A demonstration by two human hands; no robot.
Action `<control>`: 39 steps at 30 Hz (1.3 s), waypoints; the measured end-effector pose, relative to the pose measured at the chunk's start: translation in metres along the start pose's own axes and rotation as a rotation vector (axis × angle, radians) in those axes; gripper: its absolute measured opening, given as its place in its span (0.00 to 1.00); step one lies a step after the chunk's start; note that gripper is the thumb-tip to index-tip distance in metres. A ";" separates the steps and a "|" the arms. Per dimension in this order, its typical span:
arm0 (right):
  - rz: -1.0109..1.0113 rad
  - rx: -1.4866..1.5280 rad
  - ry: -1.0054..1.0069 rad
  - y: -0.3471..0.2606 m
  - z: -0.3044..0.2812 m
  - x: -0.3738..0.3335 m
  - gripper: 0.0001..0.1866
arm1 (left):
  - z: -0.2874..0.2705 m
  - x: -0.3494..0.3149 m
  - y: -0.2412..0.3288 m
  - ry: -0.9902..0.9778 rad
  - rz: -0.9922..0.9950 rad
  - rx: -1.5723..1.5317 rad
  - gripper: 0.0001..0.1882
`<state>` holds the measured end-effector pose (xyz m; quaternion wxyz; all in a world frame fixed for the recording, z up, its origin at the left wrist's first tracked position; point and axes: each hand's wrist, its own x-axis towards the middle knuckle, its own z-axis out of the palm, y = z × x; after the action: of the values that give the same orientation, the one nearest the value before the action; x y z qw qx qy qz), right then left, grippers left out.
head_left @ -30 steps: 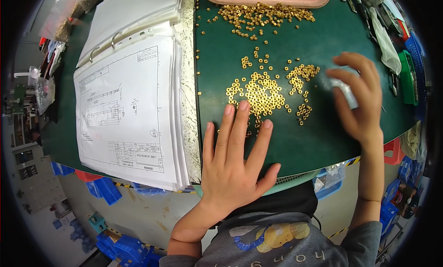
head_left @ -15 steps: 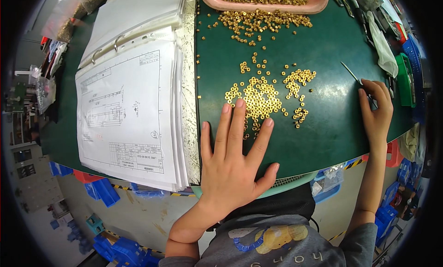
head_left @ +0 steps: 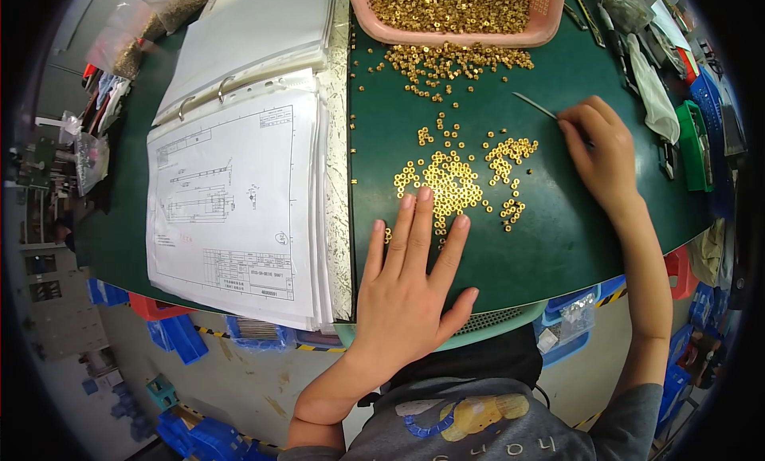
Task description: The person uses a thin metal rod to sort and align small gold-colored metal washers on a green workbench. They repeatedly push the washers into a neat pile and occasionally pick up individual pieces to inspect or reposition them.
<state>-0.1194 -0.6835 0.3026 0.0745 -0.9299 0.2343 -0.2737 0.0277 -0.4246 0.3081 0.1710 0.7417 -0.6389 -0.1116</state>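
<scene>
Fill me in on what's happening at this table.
The left hand is spread, fingers at the near edge of a patch of small gold-coloured rings. The right hand holds a thin stick, its tip pointing away from the person. Beyond, a pink basket holds more rings; an open binder lies to the left.
</scene>
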 end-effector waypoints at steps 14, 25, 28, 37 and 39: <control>-0.034 0.055 -0.034 -0.009 0.017 0.025 0.04 | -0.006 0.000 -0.006 0.137 0.016 -0.242 0.41; -0.275 0.173 -0.065 -0.028 0.045 0.059 0.08 | 0.001 0.004 -0.011 0.306 -0.059 -0.404 0.35; -0.332 0.205 -0.099 -0.032 0.043 0.057 0.10 | -0.001 0.003 -0.012 0.311 -0.080 -0.463 0.34; -0.379 0.395 -0.202 -0.031 0.034 0.044 0.12 | -0.004 0.028 -0.015 0.455 -0.123 -0.459 0.35; -0.378 0.441 -0.214 -0.031 0.032 0.040 0.13 | 0.005 0.031 -0.021 0.360 -0.170 -0.386 0.37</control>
<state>-0.0599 -0.6748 0.3029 0.2464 -0.9420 -0.0169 -0.2274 0.0499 -0.4533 0.2967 0.4100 0.7542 -0.5007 -0.1114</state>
